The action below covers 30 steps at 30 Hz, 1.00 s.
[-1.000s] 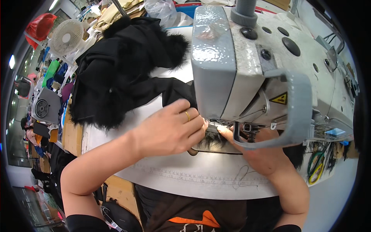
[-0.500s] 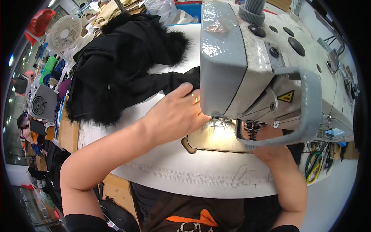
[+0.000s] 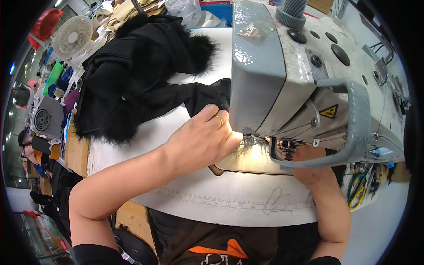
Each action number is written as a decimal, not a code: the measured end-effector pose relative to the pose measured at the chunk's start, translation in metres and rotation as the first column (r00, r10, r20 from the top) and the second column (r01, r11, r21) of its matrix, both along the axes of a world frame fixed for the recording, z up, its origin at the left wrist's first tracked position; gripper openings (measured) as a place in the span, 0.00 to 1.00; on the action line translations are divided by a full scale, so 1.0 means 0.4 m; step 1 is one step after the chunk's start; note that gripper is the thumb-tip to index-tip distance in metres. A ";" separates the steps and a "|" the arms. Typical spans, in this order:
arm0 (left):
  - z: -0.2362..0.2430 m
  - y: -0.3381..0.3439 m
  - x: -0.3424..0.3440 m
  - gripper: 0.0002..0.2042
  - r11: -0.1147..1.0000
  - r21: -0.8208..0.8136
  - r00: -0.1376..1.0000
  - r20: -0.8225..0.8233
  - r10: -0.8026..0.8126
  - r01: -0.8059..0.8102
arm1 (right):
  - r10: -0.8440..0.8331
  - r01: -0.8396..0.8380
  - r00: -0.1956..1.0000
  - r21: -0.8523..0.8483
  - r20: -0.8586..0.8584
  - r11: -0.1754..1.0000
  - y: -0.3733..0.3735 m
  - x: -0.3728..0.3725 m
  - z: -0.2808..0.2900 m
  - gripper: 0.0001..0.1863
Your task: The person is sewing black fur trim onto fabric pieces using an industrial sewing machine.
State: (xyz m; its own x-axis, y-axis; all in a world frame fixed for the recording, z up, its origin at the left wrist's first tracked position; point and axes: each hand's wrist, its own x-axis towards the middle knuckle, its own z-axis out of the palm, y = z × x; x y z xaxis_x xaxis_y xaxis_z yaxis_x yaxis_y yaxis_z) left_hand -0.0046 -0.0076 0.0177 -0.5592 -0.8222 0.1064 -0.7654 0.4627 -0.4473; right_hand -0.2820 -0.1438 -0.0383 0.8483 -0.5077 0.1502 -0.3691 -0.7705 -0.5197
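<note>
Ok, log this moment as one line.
left hand: beside sewing machine | right hand: partly hidden behind grey guard | black fur-trimmed garment: on white table, mostly left of machine

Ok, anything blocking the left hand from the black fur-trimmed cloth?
Nothing visible: the bare left hand overlaps the black fur-trimmed cloth in view, beside the grey-and-white sewing machine; exact contact is unclear.

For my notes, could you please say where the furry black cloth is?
In the head view, the cloth lies left of the sewing machine, beyond the left hand.
</note>
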 end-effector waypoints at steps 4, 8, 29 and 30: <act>-0.002 -0.002 -0.001 0.05 0.999 0.032 0.999 -0.046 0.016 -0.015 | 0.004 -0.010 0.977 0.026 0.212 1.000 0.006 -0.002 -0.027 0.14; 0.002 0.009 -0.005 0.05 0.999 0.036 0.997 -0.071 0.022 -0.019 | 0.047 -0.118 0.988 -0.524 -0.147 0.844 0.005 0.002 0.018 0.19; -0.029 -0.001 -0.002 0.04 0.997 0.079 0.976 -0.216 0.024 -0.007 | -0.075 -0.028 0.975 -0.448 -0.210 0.894 0.004 0.009 0.016 0.20; -0.010 0.001 -0.009 0.03 0.997 0.056 0.993 -0.100 0.062 -0.056 | -0.045 -0.149 0.965 -0.683 -0.257 0.715 -0.004 0.013 0.026 0.18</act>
